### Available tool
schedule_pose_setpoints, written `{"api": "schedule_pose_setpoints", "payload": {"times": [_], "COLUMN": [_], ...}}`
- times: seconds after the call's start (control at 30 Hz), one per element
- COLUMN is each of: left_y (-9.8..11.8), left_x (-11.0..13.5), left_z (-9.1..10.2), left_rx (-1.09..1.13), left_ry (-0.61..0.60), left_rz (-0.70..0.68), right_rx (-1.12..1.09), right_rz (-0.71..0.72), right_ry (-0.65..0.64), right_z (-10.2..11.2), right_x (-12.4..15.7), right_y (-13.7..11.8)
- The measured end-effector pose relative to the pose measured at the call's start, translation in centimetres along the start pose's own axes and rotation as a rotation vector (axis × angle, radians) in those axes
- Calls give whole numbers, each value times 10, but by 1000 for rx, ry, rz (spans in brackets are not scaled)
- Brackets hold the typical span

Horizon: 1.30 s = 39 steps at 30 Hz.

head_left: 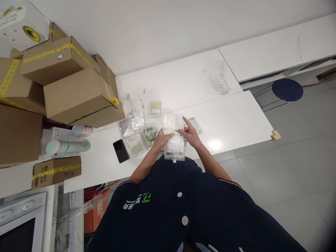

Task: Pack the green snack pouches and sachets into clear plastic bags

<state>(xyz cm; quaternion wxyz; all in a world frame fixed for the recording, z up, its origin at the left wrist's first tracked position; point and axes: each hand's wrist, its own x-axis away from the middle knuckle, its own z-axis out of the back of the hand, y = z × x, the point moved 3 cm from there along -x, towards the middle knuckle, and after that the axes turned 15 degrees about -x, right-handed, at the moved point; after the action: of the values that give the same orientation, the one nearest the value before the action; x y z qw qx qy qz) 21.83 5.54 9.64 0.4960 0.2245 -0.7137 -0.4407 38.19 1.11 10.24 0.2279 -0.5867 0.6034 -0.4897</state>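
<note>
A clear plastic pouch (174, 143) with faint print and a white spout cap hangs at the table's front edge, before my body. My left hand (160, 140) grips its left side, the thumb lying across the front. On the opposite side my right hand (191, 134) holds it between thumb and fingers, with the index finger stretched up along the upper corner. Left of the pouch lie a green-printed packet (150, 134) and a pale green packet (135, 144). Another green packet (194, 125) sits partly hidden behind my right hand.
Silvery clear bags (137, 120) and a black phone (121, 151) lie to the left. One flat green packet (155, 109) is farther back. Cardboard boxes (78, 96) and a mint bottle (68, 147) stand at left. Crumpled clear plastic (218, 80) lies at back right; a blue stool (287, 89) stands beyond.
</note>
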Motion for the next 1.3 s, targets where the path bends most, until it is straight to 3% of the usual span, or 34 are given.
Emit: {"api": "schedule_pose_setpoints", "payload": {"times": [0.13,0.23,0.43,0.57,0.63,0.73,0.8,0.9,1.07,1.17,1.3], "left_y": [7,14,14,12,11,11,11,4,-22,-39,-50], "left_x": [17,24,27,28,27,26,25,24,22,7,-41], "left_z": [11,14,15,20,23,29,35,43,39,35,38], "left_rx": [-99,-225,-301,-290,-321,-395,-449,-487,-174,-46,-99], "left_ry": [177,164,-15,-70,-73,-49,-63,-111,-223,-116,55], "left_rz": [-200,-254,-191,-125,-82,-71,-63,-17,92,137,155], "right_rx": [48,126,80,260,389,484,440,286,-77,-255,-208], "right_rz": [21,56,-96,-171,-156,-23,6,-111,-256,-354,-344], "right_ry": [76,53,-70,-118,-129,-104,-119,-153,65,53,54], "right_z": [-6,-10,-8,-1,0,-3,-5,-5,1,-2,4], "right_x": [11,13,14,15,16,18,17,14,14,18,-6], "right_y": [-1,-6,-7,-13,-19,-25,-22,-6,25,44,64]}}
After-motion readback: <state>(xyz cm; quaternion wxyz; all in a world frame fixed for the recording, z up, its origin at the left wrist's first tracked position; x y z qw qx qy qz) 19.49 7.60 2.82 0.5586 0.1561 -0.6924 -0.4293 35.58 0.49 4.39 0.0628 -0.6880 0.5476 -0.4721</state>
